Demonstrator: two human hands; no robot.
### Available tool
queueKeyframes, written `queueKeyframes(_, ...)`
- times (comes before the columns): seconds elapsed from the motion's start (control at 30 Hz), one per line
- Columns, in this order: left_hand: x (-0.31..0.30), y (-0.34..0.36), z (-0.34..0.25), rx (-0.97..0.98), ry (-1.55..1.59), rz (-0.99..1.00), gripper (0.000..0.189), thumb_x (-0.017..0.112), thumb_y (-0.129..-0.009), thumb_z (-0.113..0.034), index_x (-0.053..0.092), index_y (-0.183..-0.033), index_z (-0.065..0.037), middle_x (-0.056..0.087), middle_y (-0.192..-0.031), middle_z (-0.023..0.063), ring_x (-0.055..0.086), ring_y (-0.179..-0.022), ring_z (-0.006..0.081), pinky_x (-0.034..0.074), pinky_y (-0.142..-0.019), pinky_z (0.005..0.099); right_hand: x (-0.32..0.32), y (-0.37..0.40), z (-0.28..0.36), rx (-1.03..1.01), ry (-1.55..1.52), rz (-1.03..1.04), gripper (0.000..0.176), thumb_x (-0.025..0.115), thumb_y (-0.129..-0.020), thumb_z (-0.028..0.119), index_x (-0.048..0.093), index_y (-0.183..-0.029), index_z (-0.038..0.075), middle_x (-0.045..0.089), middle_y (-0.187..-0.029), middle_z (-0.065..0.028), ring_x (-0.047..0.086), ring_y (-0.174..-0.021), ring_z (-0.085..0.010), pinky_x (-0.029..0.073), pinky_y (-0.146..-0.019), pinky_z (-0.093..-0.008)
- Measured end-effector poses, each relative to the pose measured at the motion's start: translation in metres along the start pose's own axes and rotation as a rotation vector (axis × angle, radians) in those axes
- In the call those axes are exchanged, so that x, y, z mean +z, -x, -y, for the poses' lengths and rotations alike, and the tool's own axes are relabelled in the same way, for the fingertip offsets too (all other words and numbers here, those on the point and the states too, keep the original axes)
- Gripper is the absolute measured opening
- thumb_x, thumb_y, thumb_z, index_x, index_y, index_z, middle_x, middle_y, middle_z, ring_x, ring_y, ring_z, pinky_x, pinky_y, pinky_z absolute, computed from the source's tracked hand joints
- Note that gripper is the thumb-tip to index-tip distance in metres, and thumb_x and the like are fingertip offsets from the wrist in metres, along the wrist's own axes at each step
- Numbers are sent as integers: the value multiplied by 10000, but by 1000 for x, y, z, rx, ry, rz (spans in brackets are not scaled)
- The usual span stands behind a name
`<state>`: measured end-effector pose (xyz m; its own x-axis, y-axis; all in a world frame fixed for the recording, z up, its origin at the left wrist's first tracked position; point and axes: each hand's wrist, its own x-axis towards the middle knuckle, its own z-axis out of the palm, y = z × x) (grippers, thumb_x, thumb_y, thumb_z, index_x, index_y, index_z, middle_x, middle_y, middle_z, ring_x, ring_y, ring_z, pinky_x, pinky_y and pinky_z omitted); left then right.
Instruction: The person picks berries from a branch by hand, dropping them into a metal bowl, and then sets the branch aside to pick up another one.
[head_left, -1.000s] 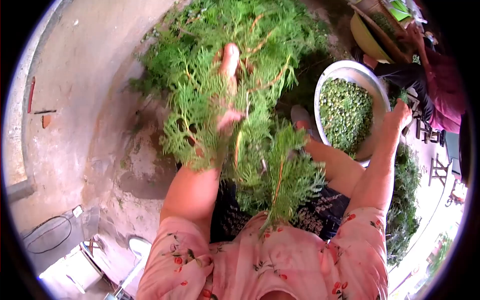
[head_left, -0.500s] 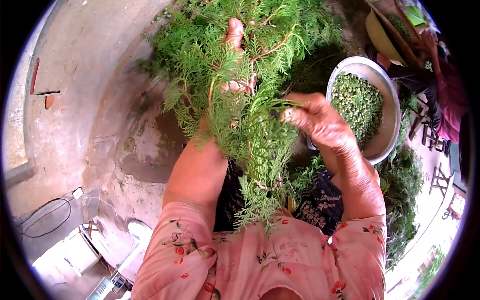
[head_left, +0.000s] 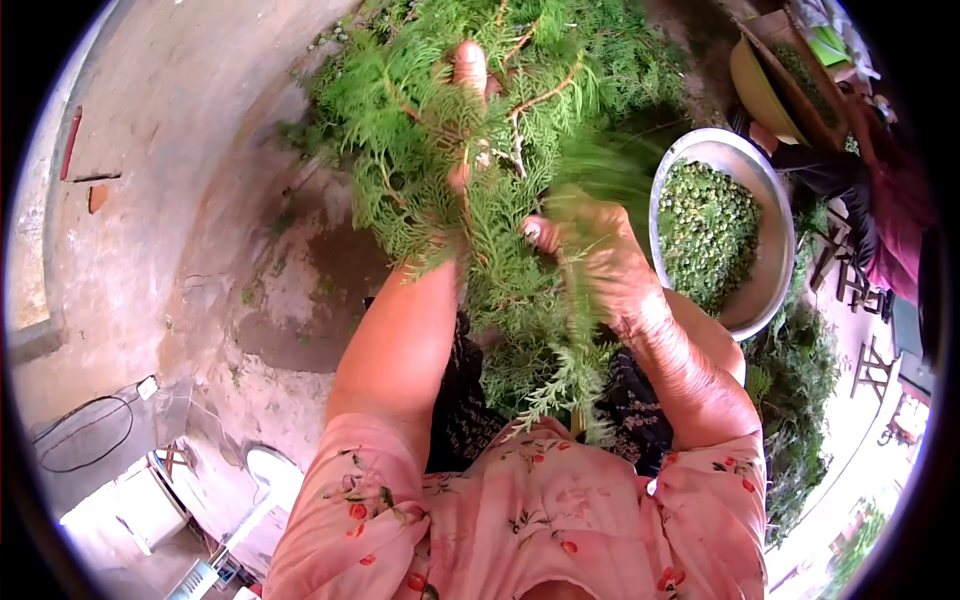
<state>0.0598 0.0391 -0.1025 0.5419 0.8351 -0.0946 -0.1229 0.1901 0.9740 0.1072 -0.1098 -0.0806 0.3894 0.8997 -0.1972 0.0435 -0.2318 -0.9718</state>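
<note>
My left hand (head_left: 470, 72) is closed around the stem of a leafy conifer branch (head_left: 500, 235); its thumb points up and the fingers are mostly hidden by foliage. My right hand (head_left: 605, 262) is at the branch's right side, with thumb and fingers curled in among the sprigs. Leaves around that hand are smeared by motion, so its exact grip is partly hidden. To the right of it stands a metal basin (head_left: 774, 238) holding many small green cones (head_left: 708, 230).
A heap of conifer cuttings (head_left: 630, 50) lies beyond my hands, and more greenery (head_left: 795, 410) lies right of my legs. Another person's dark trouser leg (head_left: 830, 168) is at the upper right, by a yellow bowl (head_left: 752, 85). A bare wall (head_left: 150, 200) stands at left.
My right hand has moved left and slightly down into the foliage. The branch has shifted, and its sprigs near the right hand are now blurred and pushed aside.
</note>
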Motion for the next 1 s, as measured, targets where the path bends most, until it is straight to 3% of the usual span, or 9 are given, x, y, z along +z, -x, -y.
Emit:
queueKeyframes(0.13,-59,-42,83,115,115,196,817,639,-723,-488,326,-1262,41,454,-1230,155,479,-1103,217,435,-909,326,-15,-10,-5,-36,32,-146,319,693,-734,206,600,-903,-48,553,-834,-107,532,-784,-190,398,-724,-296)
queueKeyframes(0.2,-31,-1,38,102,331,375,645,554,-808,-449,319,-1277,-74,457,-1177,91,435,-1091,216,382,-928,388,-24,-18,-13,-9,-53,-209,312,696,-729,197,608,-907,-44,558,-844,-116,540,-802,-196,401,-735,-303)
queueKeyframes(0.23,-31,1,44,264,526,462,491,539,-838,-207,356,-1257,-30,491,-1115,120,487,-1011,215,426,-853,361,-31,-19,-10,-34,61,-279,304,698,-724,188,616,-907,-40,564,-858,-130,546,-812,-211,406,-738,-310)
queueKeyframes(0.27,-32,-3,45,263,535,481,491,539,-838,-207,356,-1257,-30,491,-1115,120,487,-1011,215,426,-853,361,-38,-24,-20,-79,83,-337,299,698,-719,185,619,-899,-41,566,-863,-142,548,-816,-235,410,-731,-323)
queueKeyframes(0.33,-29,-15,39,-370,325,194,452,475,-760,-1,402,-1205,39,513,-1073,155,521,-943,210,449,-765,314,-49,-30,-21,-23,42,-434,280,689,-723,182,625,-882,-39,565,-866,-156,548,-815,-262,411,-723,-336)
queueKeyframes(0.37,-12,-1,19,-375,289,125,496,423,-662,95,423,-1158,93,533,-975,146,533,-832,198,445,-691,266,-58,-31,-19,-66,181,-479,263,681,-726,188,632,-862,-31,561,-847,-169,544,-811,-280,410,-715,-344)
queueKeyframes(0.5,0,19,-7,-312,221,297,650,475,-641,72,307,-1269,54,506,-1052,158,514,-910,224,440,-764,314,-81,-38,-29,-177,317,-631,245,684,-708,204,637,-808,-15,549,-789,-169,531,-764,-308,408,-684,-367)
queueKeyframes(0.67,23,42,-18,-262,314,513,911,764,-615,-189,215,-1328,-44,474,-1180,111,471,-1050,232,380,-898,328,-81,-43,-30,-218,610,-728,282,688,-680,279,618,-726,10,547,-773,-149,514,-771,-333,414,-692,-410)
queueKeyframes(1.0,38,45,-17,-318,175,140,364,688,-749,-167,542,-1038,1,597,-949,90,560,-851,178,452,-743,311,-26,-32,-20,-508,974,-579,193,623,-612,84,609,-799,36,521,-886,-135,471,-905,-322,355,-829,-452)
